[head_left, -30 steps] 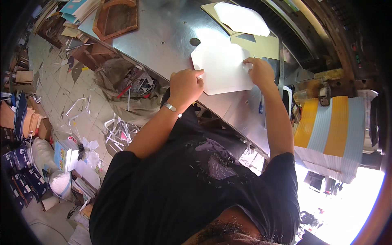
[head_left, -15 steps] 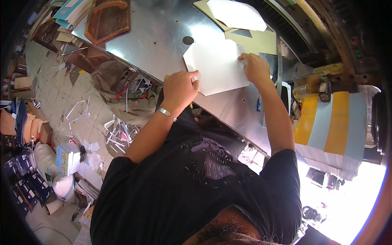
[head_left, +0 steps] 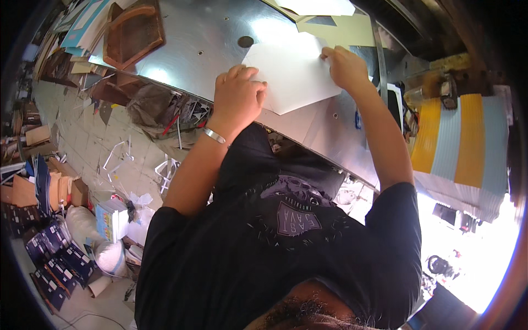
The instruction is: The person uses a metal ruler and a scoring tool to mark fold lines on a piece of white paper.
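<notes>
A white sheet or thin stack of paper (head_left: 291, 77) with slanted corners lies on the shiny metal table (head_left: 203, 77). At its left edge is my left hand (head_left: 239, 96), with a silver bracelet on the wrist. Its fingers are bent over and closed at the paper's edge, though the exact grip is partly hidden. My right hand (head_left: 347, 69) is closed on the paper's right edge, index finger curled at the rim. Beyond it lie pale yellow-green sheets (head_left: 352, 34) and more white paper (head_left: 319, 5), cut off by the upper rim of the picture.
A wooden tray-like piece with a handle (head_left: 135, 36) sits at the table's far left, beside light-blue folders (head_left: 82, 33). Yellow and grey-blue stacked sheets (head_left: 470, 140) stand at right. Paper scraps (head_left: 118, 157), boxes and books (head_left: 113, 217) litter the floor at left.
My left hand has slid forward along the paper's left edge, its fingers more curled. The paper and my right hand have shifted slightly rightward over the table. The view has shifted too.
</notes>
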